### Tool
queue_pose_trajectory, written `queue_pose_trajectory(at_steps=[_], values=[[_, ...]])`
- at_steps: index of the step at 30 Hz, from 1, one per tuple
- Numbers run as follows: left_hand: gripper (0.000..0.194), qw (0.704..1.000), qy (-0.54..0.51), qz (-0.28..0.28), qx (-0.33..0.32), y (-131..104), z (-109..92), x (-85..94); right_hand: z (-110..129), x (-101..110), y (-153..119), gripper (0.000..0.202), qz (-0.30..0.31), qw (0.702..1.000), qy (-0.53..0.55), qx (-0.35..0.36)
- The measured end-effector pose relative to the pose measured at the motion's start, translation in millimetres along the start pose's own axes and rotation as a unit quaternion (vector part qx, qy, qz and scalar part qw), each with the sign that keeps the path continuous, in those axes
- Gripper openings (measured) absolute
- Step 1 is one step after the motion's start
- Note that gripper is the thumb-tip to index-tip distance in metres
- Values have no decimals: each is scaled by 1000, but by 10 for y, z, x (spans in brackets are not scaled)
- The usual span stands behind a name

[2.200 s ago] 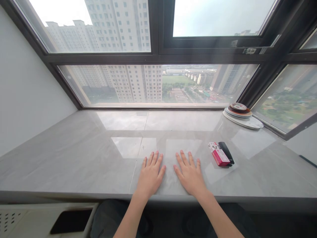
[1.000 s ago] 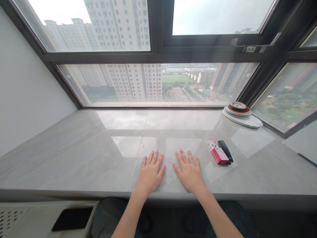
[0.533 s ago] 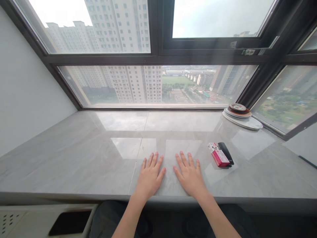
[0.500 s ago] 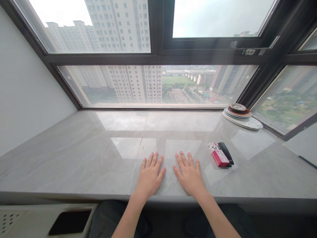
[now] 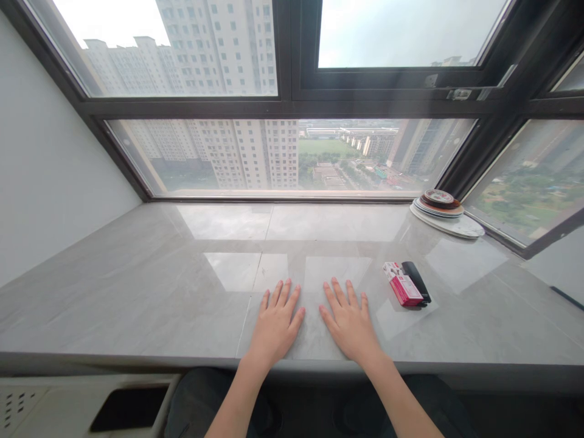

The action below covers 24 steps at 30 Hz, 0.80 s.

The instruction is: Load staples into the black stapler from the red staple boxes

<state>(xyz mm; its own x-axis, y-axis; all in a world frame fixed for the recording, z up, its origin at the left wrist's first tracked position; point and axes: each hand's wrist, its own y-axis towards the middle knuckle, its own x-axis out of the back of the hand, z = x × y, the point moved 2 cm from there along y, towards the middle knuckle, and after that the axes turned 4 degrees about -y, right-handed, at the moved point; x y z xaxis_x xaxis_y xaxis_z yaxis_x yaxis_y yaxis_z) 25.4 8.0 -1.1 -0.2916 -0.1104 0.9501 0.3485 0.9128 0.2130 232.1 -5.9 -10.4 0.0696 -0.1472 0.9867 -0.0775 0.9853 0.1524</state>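
My left hand [image 5: 276, 322] lies palm down on the grey marble-look windowsill [image 5: 137, 292], fingers spread, holding nothing. Level with it, my right hand [image 5: 348, 321] rests flat in the same way, its fingers apart and no object under them that I can see. To the right of my right hand are a small pink and white box [image 5: 403, 286] and a black stapler-like object [image 5: 416, 282], lying side by side and touching. Neither hand touches them.
A stack of round plates or coasters [image 5: 441, 207] sits in the far right corner by the window frame [image 5: 283, 108]. Below the sill's front edge, at the left, is a pale plastic piece [image 5: 59, 407] with a dark opening. A dark thin strip [image 5: 567, 298] shows at the right.
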Motion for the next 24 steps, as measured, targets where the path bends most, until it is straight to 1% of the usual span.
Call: queue_pose_trajectory(at_steps=[24], values=[[55,1000,-9,-2,0,-6,-5,6,1,41,0,63,-5,1000,10,-2]])
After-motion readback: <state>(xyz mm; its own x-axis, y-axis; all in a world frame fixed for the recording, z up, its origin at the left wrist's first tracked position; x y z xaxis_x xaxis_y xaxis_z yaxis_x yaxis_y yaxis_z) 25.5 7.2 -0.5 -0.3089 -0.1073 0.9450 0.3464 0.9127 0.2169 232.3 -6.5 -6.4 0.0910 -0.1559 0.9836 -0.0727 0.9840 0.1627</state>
